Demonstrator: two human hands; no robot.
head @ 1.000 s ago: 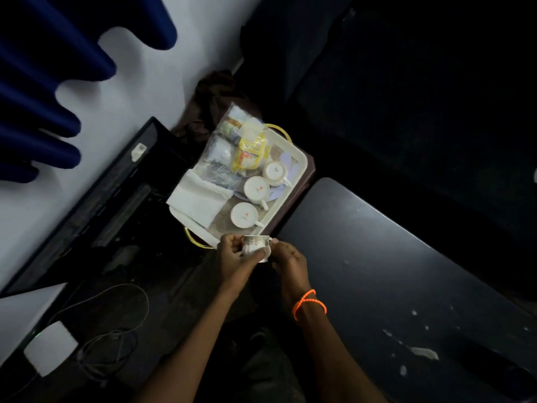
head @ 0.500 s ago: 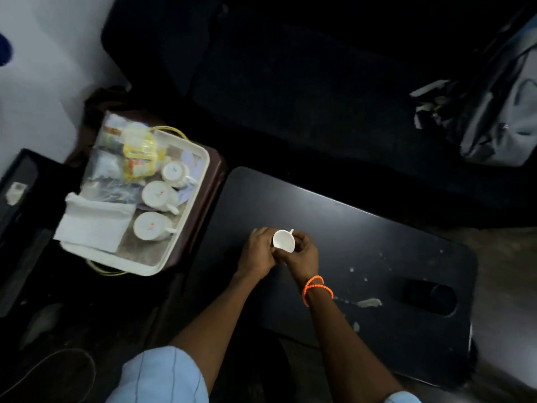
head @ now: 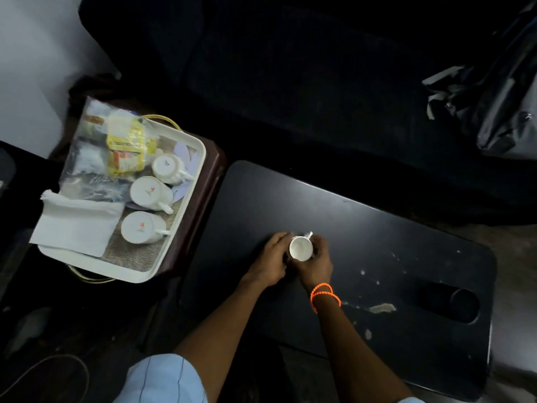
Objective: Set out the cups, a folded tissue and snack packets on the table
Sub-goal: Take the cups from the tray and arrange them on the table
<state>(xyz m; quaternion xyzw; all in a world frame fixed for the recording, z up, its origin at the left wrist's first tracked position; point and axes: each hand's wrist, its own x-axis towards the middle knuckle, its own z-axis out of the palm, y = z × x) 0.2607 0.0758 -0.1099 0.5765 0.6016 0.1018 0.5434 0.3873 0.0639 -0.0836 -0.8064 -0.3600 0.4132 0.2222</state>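
A small white cup (head: pixel 301 248) stands mouth up on the dark table (head: pixel 377 242), its handle pointing away from me. My left hand (head: pixel 270 260) and my right hand (head: pixel 315 264), which wears an orange bracelet, wrap around its sides. To the left, a white tray (head: pixel 171 251) holds three more white cups lying bottom up (head: pixel 143 227) (head: pixel 148 193) (head: pixel 168 169), a folded white tissue (head: pixel 75 225) and snack packets (head: pixel 126 149) in clear and yellow wrapping.
The tray rests on a dark brown stool (head: pixel 209 187) beside the table's left end. The table has pale stains (head: pixel 382 308) and a sunken cup holder (head: pixel 462 305) at its right end. A grey bag (head: pixel 494 91) lies at the upper right. A cable (head: pixel 58 370) runs on the floor.
Both hands carried the cup from above the tray to the table and turned it mouth up. In the last half second the cup settled lower, with the hands staying around it.
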